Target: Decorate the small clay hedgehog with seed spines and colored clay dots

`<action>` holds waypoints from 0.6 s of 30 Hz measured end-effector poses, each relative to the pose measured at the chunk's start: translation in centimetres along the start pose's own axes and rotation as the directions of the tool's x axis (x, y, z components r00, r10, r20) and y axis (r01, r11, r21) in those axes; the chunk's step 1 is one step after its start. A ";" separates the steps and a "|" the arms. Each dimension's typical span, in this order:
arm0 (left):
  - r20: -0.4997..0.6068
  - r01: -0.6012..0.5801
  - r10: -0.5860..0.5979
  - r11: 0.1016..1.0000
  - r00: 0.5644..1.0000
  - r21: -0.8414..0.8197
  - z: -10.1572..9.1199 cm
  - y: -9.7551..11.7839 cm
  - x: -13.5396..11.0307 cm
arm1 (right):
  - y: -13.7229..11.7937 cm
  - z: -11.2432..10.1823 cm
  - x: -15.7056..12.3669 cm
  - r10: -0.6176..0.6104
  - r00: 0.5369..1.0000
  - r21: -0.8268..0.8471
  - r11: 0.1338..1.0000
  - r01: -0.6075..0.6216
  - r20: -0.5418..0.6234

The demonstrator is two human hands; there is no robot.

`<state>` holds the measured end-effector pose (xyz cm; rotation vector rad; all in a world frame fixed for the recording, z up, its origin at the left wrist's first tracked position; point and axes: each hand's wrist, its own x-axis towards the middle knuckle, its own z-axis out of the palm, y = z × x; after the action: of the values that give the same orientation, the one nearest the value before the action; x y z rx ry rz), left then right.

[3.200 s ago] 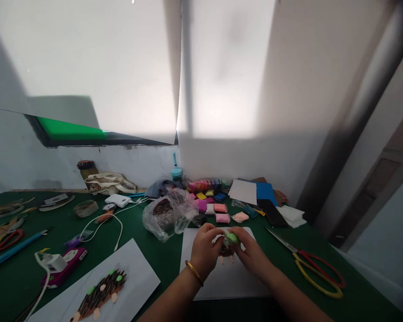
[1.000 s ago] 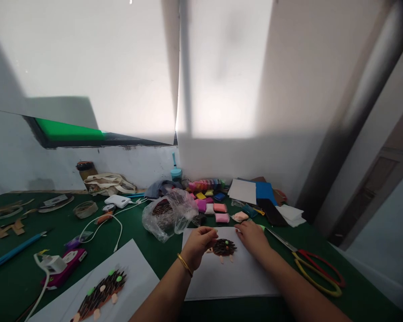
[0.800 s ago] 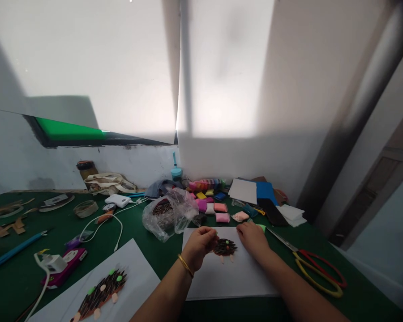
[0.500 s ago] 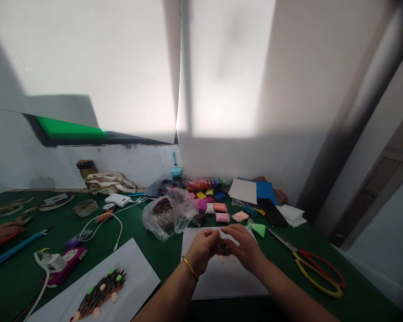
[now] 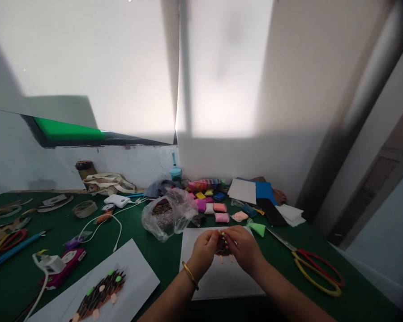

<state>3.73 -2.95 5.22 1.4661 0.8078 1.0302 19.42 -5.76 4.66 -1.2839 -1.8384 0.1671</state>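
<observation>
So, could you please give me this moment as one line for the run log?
left hand: on craft hedgehog | right hand: on same | below: white sheet | nearby: green clay piece, scissors

Hedgehog model (image 5: 222,247) on paper sheet (image 5: 221,281); scissors (image 5: 312,278) right of sheet; plastic bag (image 5: 164,219) behind-left.

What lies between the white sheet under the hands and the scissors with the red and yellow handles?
In the head view, a small pale-green clay piece lies between the white sheet and the scissors' blades.
</observation>
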 end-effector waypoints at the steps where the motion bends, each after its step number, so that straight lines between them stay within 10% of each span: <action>1: -0.001 -0.060 0.060 0.994 0.998 0.088 0.0 0.2 -0.1 | 0.0 0.0 0.0 0.028 0.999 0.041 0.999 -0.029 0.017; 4: 0.029 -0.111 0.108 0.983 0.994 0.148 -0.2 0.5 -0.5 | 0.3 0.1 0.2 0.200 0.978 0.240 0.948 -0.207 0.054; 8: 0.102 0.158 -0.140 0.967 0.985 -0.200 -0.3 0.5 -0.6 | 0.7 0.1 0.4 0.407 0.909 0.495 0.773 -0.397 0.093; 18: 0.231 0.286 -0.199 0.848 0.952 -0.447 -0.1 1.4 -0.9 | -0.3 0.2 -0.1 0.380 0.918 0.473 0.791 -0.387 0.115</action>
<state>3.19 -3.95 6.42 0.9835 0.5421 0.8164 19.10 -5.86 4.65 -1.2657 -1.3896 0.8152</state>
